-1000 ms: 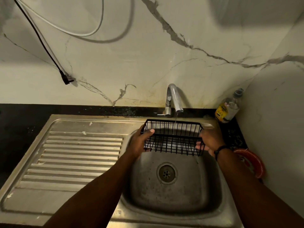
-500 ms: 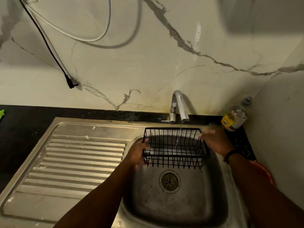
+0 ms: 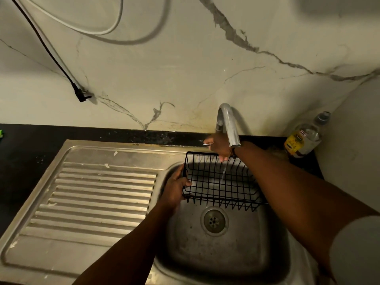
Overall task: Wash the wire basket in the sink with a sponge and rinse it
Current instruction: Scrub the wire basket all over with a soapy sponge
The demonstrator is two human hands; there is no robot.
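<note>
A black wire basket [image 3: 221, 182] hangs over the steel sink bowl [image 3: 222, 254], under the tap spout [image 3: 230, 128]. A thin stream of water [image 3: 224, 171] runs from the spout into the basket. My left hand [image 3: 176, 188] grips the basket's left end and holds it alone. My right hand [image 3: 218, 145] is behind the spout at the tap's base, its fingers round the small tap lever [image 3: 206, 144]. My right forearm crosses over the basket's right end and hides it. No sponge is in view.
A ribbed steel draining board [image 3: 98, 192] lies left of the bowl. A clear bottle with a yellow label [image 3: 302, 138] stands in the back right corner. A black plug [image 3: 81, 94] and cables hang on the marble wall. The drain [image 3: 214, 221] sits below the basket.
My right hand has let go of the basket's right end and reached back to the tap lever. The left hand now holds the basket alone under the stream.
</note>
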